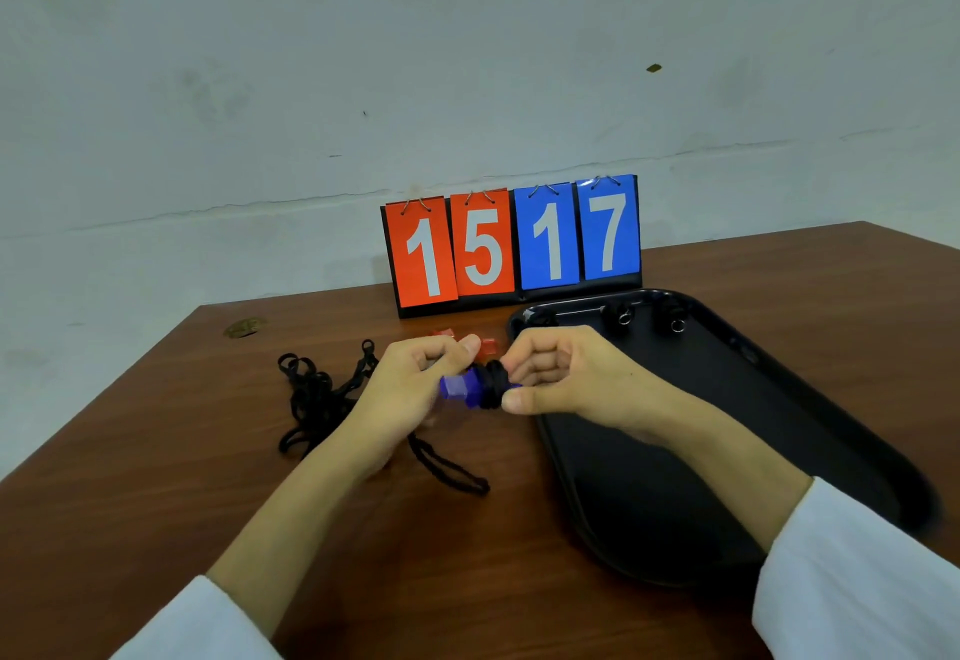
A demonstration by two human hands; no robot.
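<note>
While both hands pinch it — blue whistle point(460, 387) hovers mid-air.

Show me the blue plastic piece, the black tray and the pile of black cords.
blue plastic piece point(460, 389), head view, on its blue body.
black tray point(623, 514), head view, on its bare floor.
pile of black cords point(311, 397), head view, on the tangled middle.

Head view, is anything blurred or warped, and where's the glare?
Head view: wide-angle bend bows the wall crack; the blue piece and black cord, pinched between left hand and right hand, look soft; glare glints on the tray rim and scoreboard.
</note>
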